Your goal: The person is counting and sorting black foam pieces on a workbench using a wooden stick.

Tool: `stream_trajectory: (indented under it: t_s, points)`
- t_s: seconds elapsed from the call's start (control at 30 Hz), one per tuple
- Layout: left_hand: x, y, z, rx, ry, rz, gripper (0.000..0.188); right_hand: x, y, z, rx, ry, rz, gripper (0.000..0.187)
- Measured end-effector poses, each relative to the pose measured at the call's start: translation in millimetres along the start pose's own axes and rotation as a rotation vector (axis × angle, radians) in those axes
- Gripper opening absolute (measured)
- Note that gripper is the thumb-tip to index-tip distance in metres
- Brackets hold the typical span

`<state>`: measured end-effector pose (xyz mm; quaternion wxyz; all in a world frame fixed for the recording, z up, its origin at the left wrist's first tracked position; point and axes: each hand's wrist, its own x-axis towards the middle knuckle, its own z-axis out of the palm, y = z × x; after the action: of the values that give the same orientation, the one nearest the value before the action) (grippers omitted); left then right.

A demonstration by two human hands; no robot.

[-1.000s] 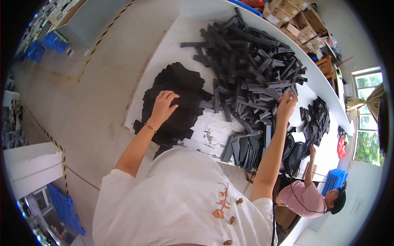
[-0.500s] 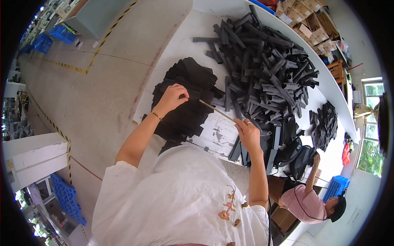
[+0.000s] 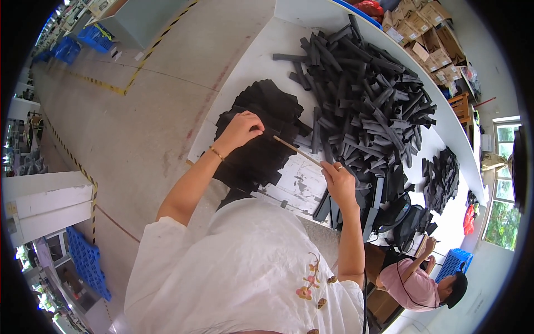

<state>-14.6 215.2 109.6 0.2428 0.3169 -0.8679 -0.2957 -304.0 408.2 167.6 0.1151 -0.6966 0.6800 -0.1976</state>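
Note:
My right hand [image 3: 340, 182] is closed around one end of a thin light-brown stick [image 3: 298, 151]. The stick's far end, which may carry a small tip, points left over a spread stack of flat black pieces [image 3: 267, 103], which look like fabric. Above the middle of that stack is my left hand [image 3: 243, 132], its fingers curled together in a pinch. What they hold, if anything, is hidden. The stack lies on the near left part of a white worktable [image 3: 245, 67]. Right of it rises a large heap of rolled black tubes [image 3: 367, 94].
Black bags [image 3: 405, 225] and another black pile [image 3: 441, 181] lie further right on the table. A co-worker in a pink top [image 3: 411, 283] sits at the lower right by a blue crate [image 3: 454, 263]. Cardboard boxes [image 3: 423, 28] are stacked at the far right.
The whole scene has shifted slightly right and down in the picture. My hands keep nearly the same place over the stack. The co-worker's hands have come back from the black bags.

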Motion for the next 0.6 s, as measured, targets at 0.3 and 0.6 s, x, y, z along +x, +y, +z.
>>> stream_trajectory:
  t_s: [0.3, 0.6]
  points:
    - [-2, 3, 0, -0.05, -0.008, 0.011, 0.01, -7, -6, 7, 0.0, 0.006, -0.06, 0.017]
    - [-1, 9, -5, -0.094, 0.012, 0.002, 0.01, -13, -6, 1, -0.002, 0.036, -0.026, 0.017]
